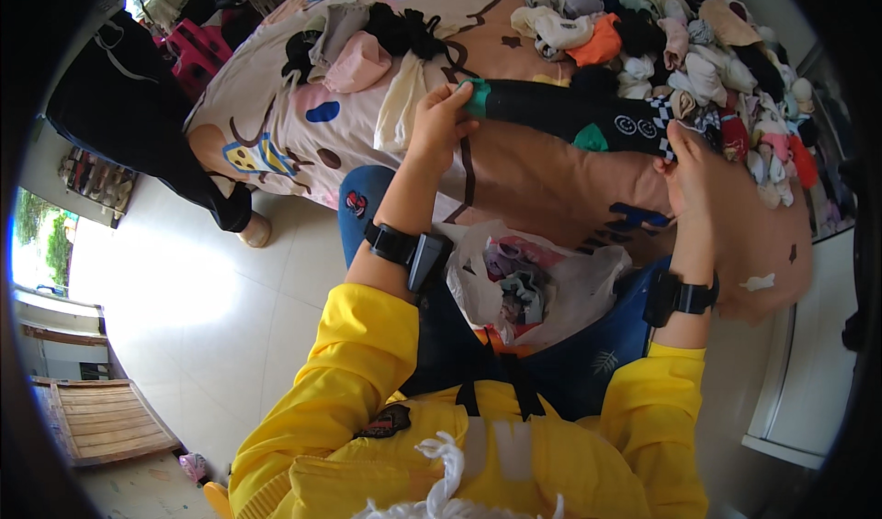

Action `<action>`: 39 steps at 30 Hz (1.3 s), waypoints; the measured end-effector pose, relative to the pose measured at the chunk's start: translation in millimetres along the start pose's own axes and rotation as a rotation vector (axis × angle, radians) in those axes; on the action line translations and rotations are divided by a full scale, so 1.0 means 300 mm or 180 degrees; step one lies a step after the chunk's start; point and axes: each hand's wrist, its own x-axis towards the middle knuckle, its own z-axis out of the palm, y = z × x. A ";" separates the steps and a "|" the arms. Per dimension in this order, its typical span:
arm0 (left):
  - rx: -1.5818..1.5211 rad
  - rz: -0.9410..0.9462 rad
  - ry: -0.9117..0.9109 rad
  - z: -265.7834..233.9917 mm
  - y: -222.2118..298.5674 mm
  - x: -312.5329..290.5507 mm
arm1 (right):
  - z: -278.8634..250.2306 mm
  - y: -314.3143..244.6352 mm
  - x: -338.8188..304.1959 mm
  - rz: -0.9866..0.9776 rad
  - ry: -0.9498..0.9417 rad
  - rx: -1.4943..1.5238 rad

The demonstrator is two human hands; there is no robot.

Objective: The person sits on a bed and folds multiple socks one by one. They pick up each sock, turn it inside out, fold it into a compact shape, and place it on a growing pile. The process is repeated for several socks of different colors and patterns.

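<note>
A long black sock (542, 110) with green toe and heel, smiley faces and a checkered cuff stretches between my hands above the bed. My left hand (441, 119) pinches its green toe. At the checkered cuff end, my right hand (682, 165) grips the opening, thumb on top. Just beyond my left hand lie a cream sock (401, 106), a pink bundle (358, 62) and black and grey pieces. A white plastic bag (469, 276) sits open between my knees, with purple, pink and grey cloth inside.
A big heap of socks (703, 69) covers the bed's far right, with an orange piece (597, 41) at its near side. The patterned bedspread (551, 188) hangs over the near edge. A person in black trousers (138, 115) stands at left, beside a pink plastic object (195, 55).
</note>
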 end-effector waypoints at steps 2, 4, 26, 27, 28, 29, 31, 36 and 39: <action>0.0086 0.0018 -0.0028 0.006 0.005 -0.006 | 0.010 0.001 -0.003 0.0065 -0.0170 -0.0025; 0.0198 -0.0009 0.0005 0.012 0.007 -0.012 | 0.015 0.001 -0.008 0.0205 -0.0147 -0.0057; 0.2140 0.2169 0.0477 0.011 -0.061 0.004 | 0.044 0.107 -0.026 -0.1002 0.0102 -0.2402; 0.1773 0.1950 0.0220 0.017 -0.064 -0.002 | 0.056 0.114 -0.030 -0.1033 0.0213 -0.2681; 0.1387 0.1642 0.0039 0.027 -0.070 -0.009 | 0.069 0.116 -0.035 -0.1773 0.0074 -0.2830; 0.1002 0.1333 -0.0137 0.038 -0.077 -0.015 | 0.081 0.117 -0.042 -0.2301 -0.0039 -0.3003; 0.1525 0.1791 0.0183 0.061 -0.090 -0.027 | 0.103 0.114 -0.059 -0.2475 -0.0590 -0.2934; 0.2044 0.2035 0.0268 0.065 -0.098 -0.020 | 0.137 0.096 -0.074 -0.2551 -0.0604 -0.3730; 0.2208 0.2239 0.0256 0.050 -0.105 -0.008 | 0.140 0.093 -0.077 -0.2554 -0.0487 -0.3724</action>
